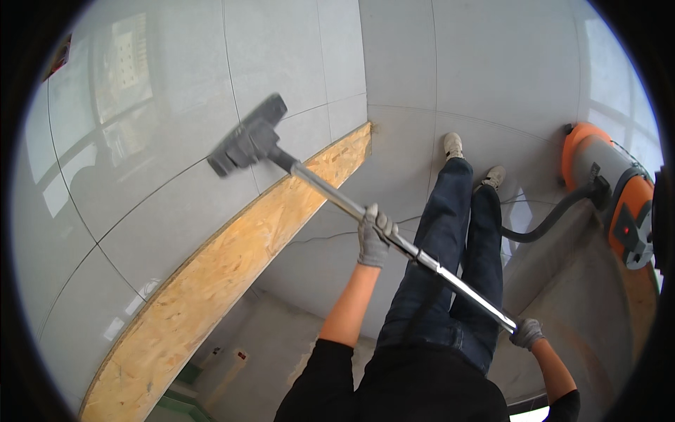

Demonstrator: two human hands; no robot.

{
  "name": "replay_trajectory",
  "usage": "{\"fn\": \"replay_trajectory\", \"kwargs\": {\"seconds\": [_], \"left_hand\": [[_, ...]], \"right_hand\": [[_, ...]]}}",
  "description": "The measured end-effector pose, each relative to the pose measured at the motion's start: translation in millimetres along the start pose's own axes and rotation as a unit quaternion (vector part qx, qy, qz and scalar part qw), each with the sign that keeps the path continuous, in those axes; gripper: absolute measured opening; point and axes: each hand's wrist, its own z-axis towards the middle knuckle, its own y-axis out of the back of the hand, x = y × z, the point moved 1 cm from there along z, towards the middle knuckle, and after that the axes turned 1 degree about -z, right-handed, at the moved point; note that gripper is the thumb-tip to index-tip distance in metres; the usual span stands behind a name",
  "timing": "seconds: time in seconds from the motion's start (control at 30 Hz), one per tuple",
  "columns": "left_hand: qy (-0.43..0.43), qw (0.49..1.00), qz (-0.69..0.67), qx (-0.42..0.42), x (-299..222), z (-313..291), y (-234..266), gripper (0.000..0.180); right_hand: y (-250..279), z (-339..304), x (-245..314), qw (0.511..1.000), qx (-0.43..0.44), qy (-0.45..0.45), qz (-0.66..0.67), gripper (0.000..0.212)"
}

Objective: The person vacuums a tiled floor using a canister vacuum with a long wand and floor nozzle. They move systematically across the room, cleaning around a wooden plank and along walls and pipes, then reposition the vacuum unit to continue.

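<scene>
Black shirt [429, 390] fills the lower edge, and past it both gloved hands are closed round one metal tube [478, 299] — left hand [375, 235] curled about its middle, right hand [526, 333] wrapped at its near end. At the far end, the dark suction head [249, 137] is over the glossy grey tiles [176, 218], slightly blurred; whether it touches them I cannot tell. Vacuuming looks under way, yet no visible edge parts cleaned tile from uncleaned, so how much is left stays unclear. A chipboard strip [232, 260] crosses beneath the tube, which must clear it. To the right sits an orange-and-grey vacuum cleaner [598, 165], its black hose [552, 226] running behind the legs [439, 232] — that and a thin cord [330, 235] could snag.
</scene>
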Motion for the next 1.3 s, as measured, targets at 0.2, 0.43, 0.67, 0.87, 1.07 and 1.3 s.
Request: {"fn": "replay_trajectory", "kwargs": {"seconds": [0.2, 0.43, 0.67, 0.87, 1.07, 1.3], "left_hand": [[0.067, 0.992, 0.030, -0.098, -0.1, 24.6, 1.3, 0.030], [-0.006, 0.988, 0.087, -0.128, 0.4, 130.5, -27.4, 0.028], [0.072, 0.942, 0.166, -0.283, 81.5, 120.3, 82.0, 0.023], [0.040, 0.963, 0.192, -0.183, 65.3, 206.3, 33.8, 0.027], [-0.016, 0.991, 0.133, 0.013, 43.8, 307.2, -78.4, 0.025], [0.039, 0.988, 0.152, 0.006, 64.1, 207.2, -26.7, 0.028]], "right_hand": [[1.4, -7.1, 15.8, 0.999, 0.002, 0.000, 0.036, 0.041], [25.8, 18.3, 31.0, 0.963, 0.100, 0.111, 0.226, 0.050], [-28.3, 10.5, 27.8, 0.947, 0.141, 0.142, 0.249, 0.049], [41.6, 47.3, 50.9, 0.902, 0.176, 0.125, 0.374, 0.050], [170.8, 112.0, 104.9, 0.840, 0.061, 0.185, 0.507, 0.025], [128.6, 55.4, 97.6, 0.920, 0.030, 0.169, 0.352, 0.041]]}}
